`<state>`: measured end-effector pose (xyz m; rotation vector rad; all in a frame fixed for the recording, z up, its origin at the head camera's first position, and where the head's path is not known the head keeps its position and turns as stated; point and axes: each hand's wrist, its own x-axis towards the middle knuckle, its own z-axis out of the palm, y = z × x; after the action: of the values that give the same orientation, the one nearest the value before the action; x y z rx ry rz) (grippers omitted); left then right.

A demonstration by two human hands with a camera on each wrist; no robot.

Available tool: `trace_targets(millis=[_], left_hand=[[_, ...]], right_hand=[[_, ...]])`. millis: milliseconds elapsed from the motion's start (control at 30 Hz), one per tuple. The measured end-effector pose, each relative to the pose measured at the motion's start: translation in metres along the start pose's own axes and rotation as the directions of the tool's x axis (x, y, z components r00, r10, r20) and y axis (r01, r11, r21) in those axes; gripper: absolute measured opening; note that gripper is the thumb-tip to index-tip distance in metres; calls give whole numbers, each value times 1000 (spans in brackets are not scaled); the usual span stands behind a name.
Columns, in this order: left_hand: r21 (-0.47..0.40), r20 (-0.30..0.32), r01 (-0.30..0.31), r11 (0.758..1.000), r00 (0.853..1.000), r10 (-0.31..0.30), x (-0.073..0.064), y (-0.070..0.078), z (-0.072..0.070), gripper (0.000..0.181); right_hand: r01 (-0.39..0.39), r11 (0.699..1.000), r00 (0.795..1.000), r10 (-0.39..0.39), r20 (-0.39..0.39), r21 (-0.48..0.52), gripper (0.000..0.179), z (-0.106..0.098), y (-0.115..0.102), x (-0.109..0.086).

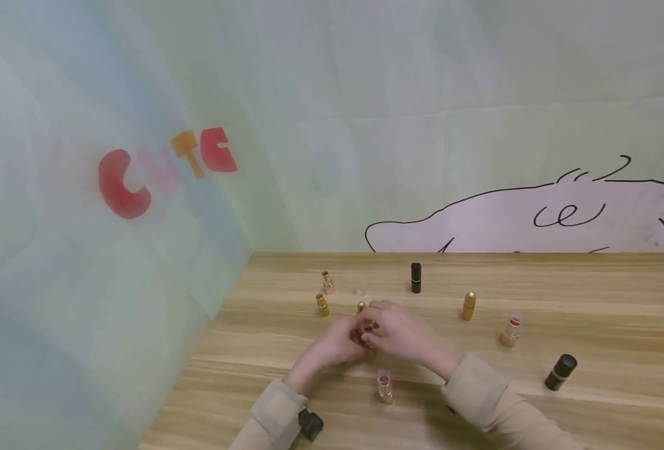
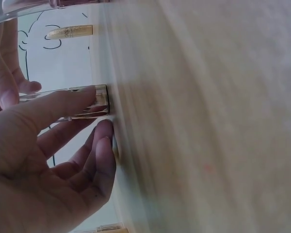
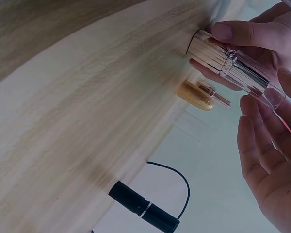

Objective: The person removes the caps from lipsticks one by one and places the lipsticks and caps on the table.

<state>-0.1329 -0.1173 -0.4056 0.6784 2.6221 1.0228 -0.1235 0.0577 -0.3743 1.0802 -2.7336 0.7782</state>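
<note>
My left hand [image 1: 340,342] pinches the base of a lipstick [image 3: 228,63] with a shiny gold-toned body and a clear cap. In the left wrist view its thumb [image 2: 63,107] lies along the base, near the tabletop. From the other side, my right hand [image 1: 399,328] holds its fingertips and thumb around the clear cap [image 3: 275,98], seen in the right wrist view. The head view mostly hides the lipstick behind the fingers. A gold bullet-shaped lipstick [image 1: 361,306] stands just beyond the hands, and a clear-capped pink lipstick [image 1: 385,389] stands on the near side.
Two uncapped lipsticks, one rose gold [image 1: 328,284] and one gold [image 1: 323,306], stand back left near a clear cap [image 1: 360,289]. A black tube [image 1: 416,278] stands behind. Rightward are a gold tube [image 1: 469,306], a clear-capped lipstick [image 1: 510,331] and another black tube [image 1: 560,372].
</note>
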Motion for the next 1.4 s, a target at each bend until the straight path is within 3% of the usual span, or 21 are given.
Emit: trace_targets(millis=[333, 567, 1000, 1400], left_hand=[[-3, -30, 24, 1000, 999, -24, -5, 3, -2, 21], [-24, -86, -62, 998, 995, 60, -15, 1, -7, 18], [-101, -119, 52, 994, 991, -64, -28, 2, -25, 21], [-58, -143, 48, 997, 988, -56, -37, 3, -32, 19]], right_hand=[[-8, 999, 999, 10, -40, 39, 23, -1, 1, -3], [7, 995, 999, -2, -48, 101, 27, -4, 2, -4], [48, 996, 995, -42, -86, 69, 25, -6, 1, -5], [46, 993, 997, -39, -70, 112, 24, -8, -2, -6]])
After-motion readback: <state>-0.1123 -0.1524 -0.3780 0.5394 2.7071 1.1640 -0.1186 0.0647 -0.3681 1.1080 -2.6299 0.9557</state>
